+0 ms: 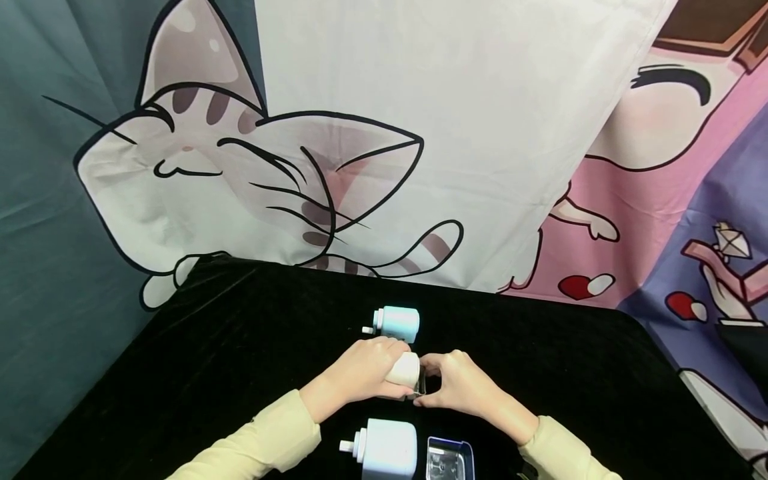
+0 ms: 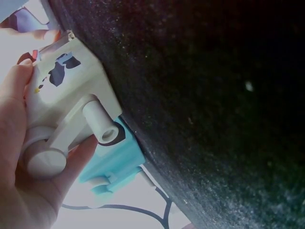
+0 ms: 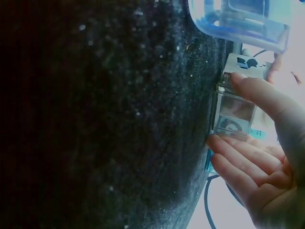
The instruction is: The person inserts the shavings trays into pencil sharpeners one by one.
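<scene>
My left hand (image 1: 367, 368) grips a white hand-crank pencil sharpener (image 2: 78, 86) around its body. Its crank handle (image 2: 100, 121) points toward the camera in the left wrist view, and a dark printed figure marks its side. At the sharpener's other end, my right hand (image 1: 459, 385) holds a clear drawer (image 3: 234, 112) between thumb and fingers. The drawer lines up against the white body; how far inside it sits I cannot tell. Just beyond the hands lies a turquoise sharpener (image 1: 400, 323), partly covered by the left hand in the head view.
Nearer my body stands a pale blue sharpener (image 1: 389, 448), its crank to the left. Beside it on the right is a clear blue-rimmed drawer (image 1: 450, 460). Black cloth (image 1: 540, 360) covers the table, and a printed cartoon curtain (image 1: 492, 133) hangs behind.
</scene>
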The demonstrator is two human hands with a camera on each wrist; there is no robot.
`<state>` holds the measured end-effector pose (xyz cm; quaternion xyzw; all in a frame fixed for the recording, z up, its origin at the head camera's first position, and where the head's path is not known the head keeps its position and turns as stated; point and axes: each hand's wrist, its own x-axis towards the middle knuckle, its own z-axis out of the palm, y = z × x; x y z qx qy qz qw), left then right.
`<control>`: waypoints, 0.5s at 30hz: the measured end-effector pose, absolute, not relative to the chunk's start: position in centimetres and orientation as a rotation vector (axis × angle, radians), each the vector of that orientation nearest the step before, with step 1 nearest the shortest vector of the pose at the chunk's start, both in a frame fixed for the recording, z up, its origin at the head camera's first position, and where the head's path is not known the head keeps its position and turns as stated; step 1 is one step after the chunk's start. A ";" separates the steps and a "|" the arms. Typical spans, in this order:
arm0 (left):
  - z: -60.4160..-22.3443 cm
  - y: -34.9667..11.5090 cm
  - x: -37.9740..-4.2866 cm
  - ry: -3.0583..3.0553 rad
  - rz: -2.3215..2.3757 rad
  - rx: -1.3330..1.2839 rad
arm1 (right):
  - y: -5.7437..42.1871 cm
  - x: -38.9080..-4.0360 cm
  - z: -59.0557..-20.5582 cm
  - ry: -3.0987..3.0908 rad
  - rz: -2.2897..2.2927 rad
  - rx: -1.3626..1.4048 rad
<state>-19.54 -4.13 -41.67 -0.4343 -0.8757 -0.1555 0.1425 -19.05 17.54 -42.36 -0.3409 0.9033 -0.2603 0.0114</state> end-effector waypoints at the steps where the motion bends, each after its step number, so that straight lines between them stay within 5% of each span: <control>1: -41.7 -4.1 -19.5 -2.527 -0.448 -1.253 | 17.5 -19.1 -42.4 2.816 -0.814 -1.064; 15: -41.5 -4.1 -19.4 -2.512 -0.463 -1.248 | 17.0 -19.1 -42.2 2.796 -0.825 -1.096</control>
